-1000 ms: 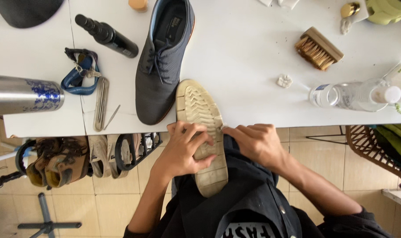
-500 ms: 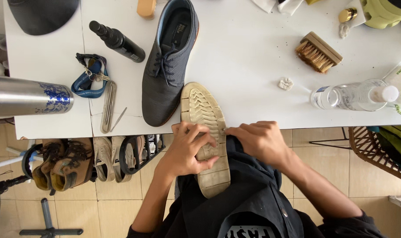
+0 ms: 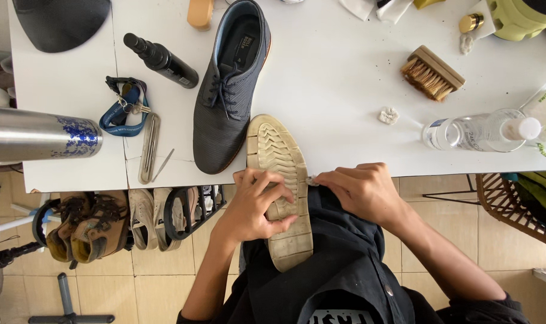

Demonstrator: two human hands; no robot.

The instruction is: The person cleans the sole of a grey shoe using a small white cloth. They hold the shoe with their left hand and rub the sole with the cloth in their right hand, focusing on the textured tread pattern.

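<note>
Since a moment ago my hands have barely shifted on the upturned shoe (image 3: 280,180), its toe on the white table (image 3: 345,108) edge, heel over my lap. My left hand (image 3: 258,207) curls across the sole, fingers spread. My right hand (image 3: 360,192) pinches a small white wad at the sole's edge, beside the grey shoe (image 3: 228,90).

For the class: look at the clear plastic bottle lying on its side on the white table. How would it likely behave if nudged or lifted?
The clear plastic bottle lies on its side and looks round, so a nudge would probably roll it. It appears mostly empty, so likely light. Its smooth, thin walls may flex or slip under a squeeze.
</note>
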